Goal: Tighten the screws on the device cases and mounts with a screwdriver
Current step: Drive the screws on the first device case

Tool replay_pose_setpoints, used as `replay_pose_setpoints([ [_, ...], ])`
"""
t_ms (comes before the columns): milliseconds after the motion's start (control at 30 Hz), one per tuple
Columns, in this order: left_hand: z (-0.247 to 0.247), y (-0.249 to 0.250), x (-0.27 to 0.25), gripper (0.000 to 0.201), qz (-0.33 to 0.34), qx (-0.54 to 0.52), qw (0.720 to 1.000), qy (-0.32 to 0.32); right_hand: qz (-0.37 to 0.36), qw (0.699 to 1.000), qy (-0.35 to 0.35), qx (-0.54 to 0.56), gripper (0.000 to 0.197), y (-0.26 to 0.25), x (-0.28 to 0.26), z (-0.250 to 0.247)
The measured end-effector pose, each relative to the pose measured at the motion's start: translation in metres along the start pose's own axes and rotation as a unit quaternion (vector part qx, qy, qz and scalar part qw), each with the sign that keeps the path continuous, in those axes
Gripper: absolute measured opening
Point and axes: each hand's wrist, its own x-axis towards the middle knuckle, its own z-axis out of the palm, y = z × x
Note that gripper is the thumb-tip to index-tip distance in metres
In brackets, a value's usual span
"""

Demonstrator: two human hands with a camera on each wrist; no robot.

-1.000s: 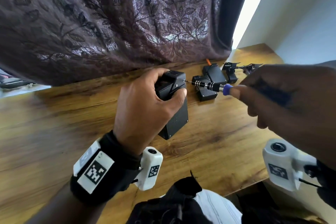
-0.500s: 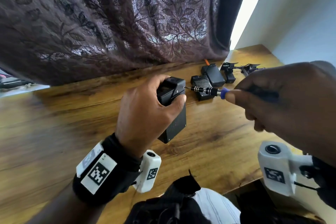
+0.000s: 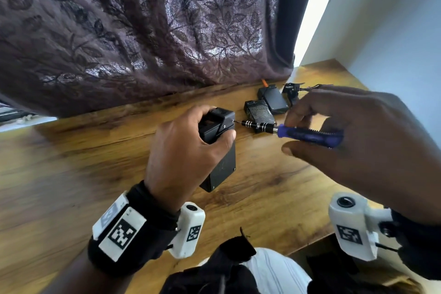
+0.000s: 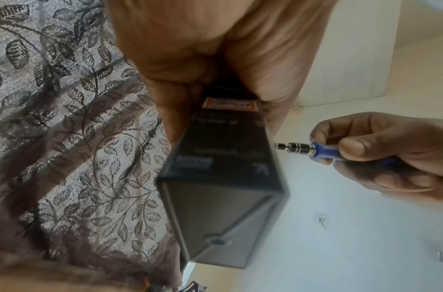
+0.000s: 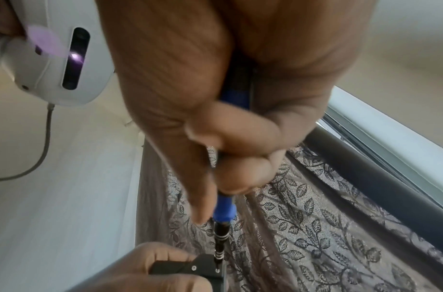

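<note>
A person's left hand [image 3: 188, 150] wraps its curled fingers and thumb around the top of a black case [image 3: 220, 150], which stands tilted with one bottom corner on the wooden table [image 3: 71, 174]. The right hand [image 3: 358, 141] pinches the blue handle of a small screwdriver [image 3: 281, 129] between thumb and fingertips, the other fingers loosely curled beside it.

The screwdriver lies nearly level, its long axis running from the right hand toward the case, its tip at the upper right face of the case, where a small screw [image 5: 217, 270] shows in the right wrist view. Whether the tip is fully seated in the screw head cannot be told. The case's own long axis runs steeply up from the table and leans away from the person.

The risk from here, in this onlooker's judgement, is a slip. The case balances on a corner and is steadied by one hand only, so a sideways push from the driver could tip it or skate the tip off the screw, scarring the face or rounding the head. Two more cases [image 3: 260, 111] and some black mounts [image 3: 292, 93] lie near the curtain [image 3: 143, 31].
</note>
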Motion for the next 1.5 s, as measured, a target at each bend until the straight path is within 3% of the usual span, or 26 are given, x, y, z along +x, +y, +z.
replay_pose_setpoints([
  [133, 0.003, 0.0, -0.005, 0.036, -0.004, -0.001, 1.0, -0.005, -0.022, 0.999, 0.047, 0.009, 0.009, 0.003, -0.005, 0.003],
  [267, 0.001, 0.001, -0.003, 0.034, 0.008, 0.004, 1.0, -0.005, -0.017, 0.998, 0.06, 0.017, 0.018, 0.004, -0.005, 0.008],
  [467, 0.001, -0.004, -0.004, 0.038, 0.032, 0.024, 0.999, -0.013, 0.017, 0.999, 0.044, 0.027, 0.015, 0.005, -0.002, 0.01],
  [800, 0.006, -0.012, -0.002, 0.044, 0.048, 0.068, 0.996, -0.02, 0.125, 0.975, -0.016, 0.181, 0.023, 0.013, 0.007, 0.018],
  [967, 0.005, -0.023, 0.005, 0.035, -0.036, -0.003, 0.999, -0.022, 0.106, 0.973, -0.03, 0.204, 0.012, 0.014, 0.009, 0.02],
  [1067, 0.001, -0.032, 0.011, 0.014, -0.103, -0.092, 0.99, -0.008, 0.1, 0.97, 0.033, 0.22, 0.006, 0.015, 0.009, 0.005],
  [1200, -0.008, -0.032, 0.014, 0.005, -0.219, -0.32, 0.919, -0.066, 0.069, 0.963, 0.034, 0.258, 0.011, 0.012, 0.003, 0.008],
  [1333, -0.009, -0.019, 0.008, 0.027, -0.236, -0.392, 0.885, -0.09, 0.053, 0.961, 0.007, 0.27, 0.018, 0.004, -0.002, 0.025],
  [1500, -0.005, -0.017, 0.003, 0.018, -0.187, -0.395, 0.894, -0.099, 0.039, 0.965, 0.007, 0.26, 0.025, 0.002, -0.006, 0.031],
])
